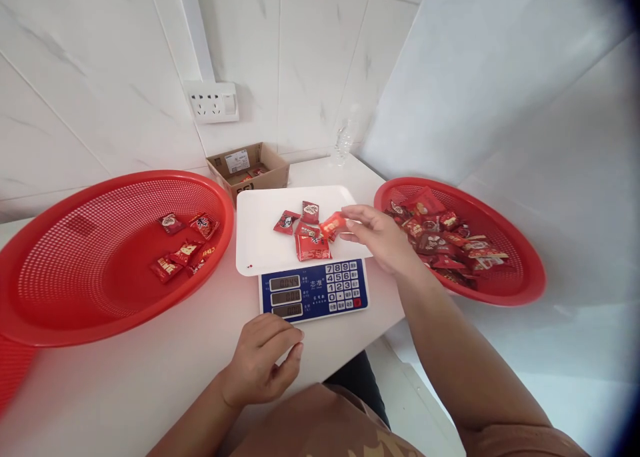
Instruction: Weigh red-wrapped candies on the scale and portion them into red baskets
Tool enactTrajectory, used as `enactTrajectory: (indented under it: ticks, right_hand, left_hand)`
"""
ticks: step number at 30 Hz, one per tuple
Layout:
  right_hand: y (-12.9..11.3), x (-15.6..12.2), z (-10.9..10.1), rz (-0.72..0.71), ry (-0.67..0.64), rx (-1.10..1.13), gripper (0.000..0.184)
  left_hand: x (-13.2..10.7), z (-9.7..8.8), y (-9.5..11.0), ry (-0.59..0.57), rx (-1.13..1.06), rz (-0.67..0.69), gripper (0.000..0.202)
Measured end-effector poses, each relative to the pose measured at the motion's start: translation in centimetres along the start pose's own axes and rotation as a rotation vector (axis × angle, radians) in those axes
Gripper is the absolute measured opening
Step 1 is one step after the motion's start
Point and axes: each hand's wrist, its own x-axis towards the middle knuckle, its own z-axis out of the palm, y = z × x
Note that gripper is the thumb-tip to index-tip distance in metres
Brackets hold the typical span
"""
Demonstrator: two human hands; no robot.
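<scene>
My right hand point(383, 237) reaches over the white pan point(255, 237) of a blue-faced scale point(314, 290) and pinches a small red candy packet point(333, 225) just above the pan. Several red candy packets point(305, 233) lie on the pan beside it. My left hand point(263, 360) rests on the white table in front of the scale, fingers curled loosely, holding nothing that I can see.
A big red mesh basket point(75, 290) on the left holds several candy packets point(185, 247). A second red basket point(520, 277) on the right is piled with packets. A small cardboard box point(250, 170) and a plastic bottle point(344, 140) stand at the back wall, under a wall socket point(213, 101).
</scene>
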Motion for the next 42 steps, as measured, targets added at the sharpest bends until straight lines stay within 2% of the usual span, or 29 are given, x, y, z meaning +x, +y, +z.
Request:
enactTrajectory:
  ticks: [4,9,13,17,21,24,28,34,42]
  right_hand:
    - [-0.6,-0.7,-0.7,-0.029,0.115,-0.246,0.038]
    - [0.2,-3.4,-3.7,-0.053,0.286,-0.578,0.035]
    - [1.6,-5.8,-5.8,0.038,0.301,-0.743,0.035]
    - [3.3,-6.9,-6.8,0.128,0.312,-0.854,0.037]
    - [4.3,-7.1,-7.0,0.172,0.329,-0.935,0.041]
    - [4.6,-7.0,-6.9,0.143,0.342,-0.958,0.041]
    - [4.8,-7.0,-6.6,0.109,0.371,-0.988,0.040]
    - [4.6,-7.0,-6.1,0.166,0.361,-1.045,0.041]
    - [5.0,-7.0,-6.0,0.099,0.384,-1.075,0.041]
  left_hand:
    - [0.0,-0.1,-0.1,-0.002,0.005,-0.001,0.018]
    - [-0.1,-0.1,0.0,-0.014,-0.009,0.000,0.015]
    - [-0.1,0.0,0.0,-0.039,-0.027,0.009,0.012]
    - [-0.2,0.1,0.0,-0.061,-0.027,0.001,0.012]
    - [0.0,0.2,0.0,-0.079,-0.020,-0.010,0.012]
    - [0.1,0.2,-0.1,-0.080,-0.025,-0.016,0.013]
    - [0.0,0.3,-0.2,-0.078,-0.033,-0.023,0.014]
    - [0.1,0.4,-0.3,-0.081,-0.027,-0.045,0.015]
    - [0.6,0.4,0.2,-0.069,0.016,-0.082,0.015]
